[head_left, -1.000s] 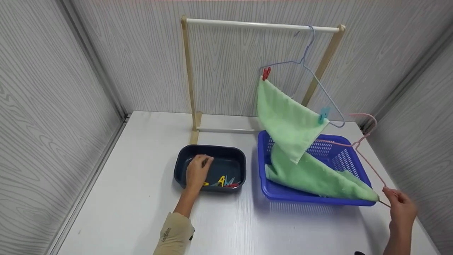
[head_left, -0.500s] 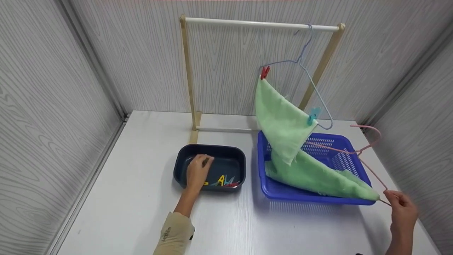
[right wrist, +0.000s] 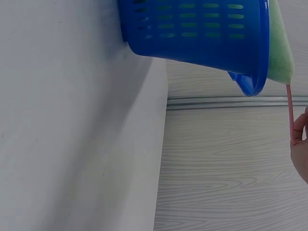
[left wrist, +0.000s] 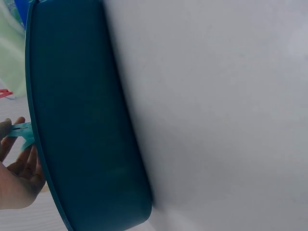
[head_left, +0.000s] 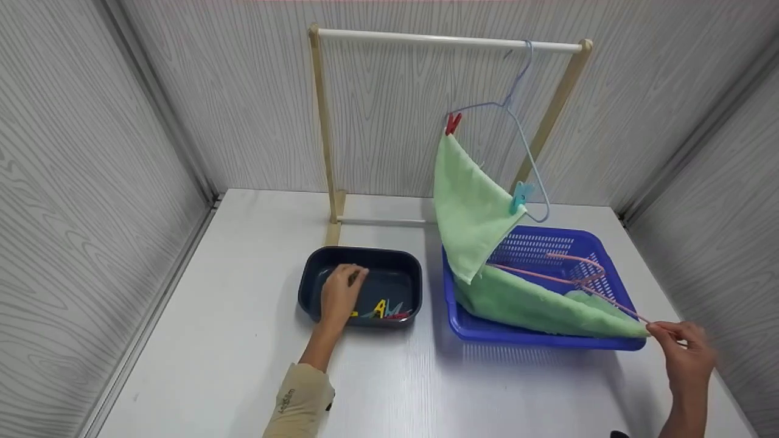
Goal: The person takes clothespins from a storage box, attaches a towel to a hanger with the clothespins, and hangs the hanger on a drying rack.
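Note:
My left hand point(head_left: 341, 293) is over the dark plastic tub point(head_left: 389, 267). In the left wrist view it pinches a teal clothespin point(left wrist: 21, 129) just past the tub's rim. Several clothespins, such as a yellow one point(head_left: 380, 308), lie in the tub. My right hand point(head_left: 689, 350) pinches a corner of a pink wire hanger point(head_left: 535, 275), beside the blue basket point(head_left: 548, 342). A green towel point(head_left: 541, 309) lies across the basket, its right end reaching near those fingers. In the right wrist view the pink wire point(right wrist: 289, 108) runs from the towel's end to the hand.
A rack with a white rod point(head_left: 426, 39) stands at the back. From it hangs a light blue hanger point(head_left: 526, 146) with a green towel point(head_left: 475, 201), fixed by a red clothespin point(head_left: 453, 124) and a teal clothespin point(head_left: 521, 196). Panelled walls enclose the table.
The pink hanger's hook has tipped down and left over the basket, and my right hand has shifted slightly left. The hanging towel and its hanger have swung left. My left hand stays put.

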{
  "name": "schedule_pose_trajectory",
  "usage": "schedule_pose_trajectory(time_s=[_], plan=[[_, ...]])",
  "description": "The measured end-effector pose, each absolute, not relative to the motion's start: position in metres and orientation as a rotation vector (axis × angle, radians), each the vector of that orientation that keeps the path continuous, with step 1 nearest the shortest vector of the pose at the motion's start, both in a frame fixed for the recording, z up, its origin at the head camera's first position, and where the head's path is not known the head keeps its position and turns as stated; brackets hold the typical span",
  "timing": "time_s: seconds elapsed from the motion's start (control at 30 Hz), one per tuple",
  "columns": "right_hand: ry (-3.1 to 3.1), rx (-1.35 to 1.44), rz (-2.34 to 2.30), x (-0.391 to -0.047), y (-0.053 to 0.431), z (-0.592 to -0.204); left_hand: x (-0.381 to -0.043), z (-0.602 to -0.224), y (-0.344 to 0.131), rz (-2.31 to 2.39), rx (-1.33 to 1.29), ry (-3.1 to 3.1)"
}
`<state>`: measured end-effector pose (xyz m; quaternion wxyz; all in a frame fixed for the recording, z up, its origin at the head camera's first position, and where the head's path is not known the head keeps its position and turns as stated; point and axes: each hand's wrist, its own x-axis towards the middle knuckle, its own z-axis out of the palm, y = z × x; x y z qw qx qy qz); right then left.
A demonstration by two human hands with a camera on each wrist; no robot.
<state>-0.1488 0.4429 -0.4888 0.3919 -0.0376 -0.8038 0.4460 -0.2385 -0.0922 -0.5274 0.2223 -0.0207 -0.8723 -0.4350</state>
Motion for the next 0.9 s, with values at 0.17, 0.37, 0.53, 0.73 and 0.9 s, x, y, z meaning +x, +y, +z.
schedule_pose_trajectory(time_s=[0.17, 0.37, 0.53, 0.73, 0.9], plan=[[-2.059, -0.047, 1.128, -0.149, 0.418, -0.471, -0.239, -0.527, -0.093, -1.208, -0.047, -2.417], [-2.092, -0.093, 1.163, -0.155, 0.397, -0.468, -0.239, -0.527, -0.093, -1.221, -0.041, -2.419], [-2.095, -0.138, 1.210, -0.166, 0.395, -0.475, -0.239, -0.524, -0.094, -1.232, -0.041, -2.415], [-2.050, -0.132, 1.242, -0.172, 0.383, -0.459, -0.239, -0.521, -0.094, -1.244, -0.044, -2.394], [-2.054, -0.110, 1.209, -0.172, 0.378, -0.439, -0.239, -0.518, -0.095, -1.221, -0.061, -2.386]])
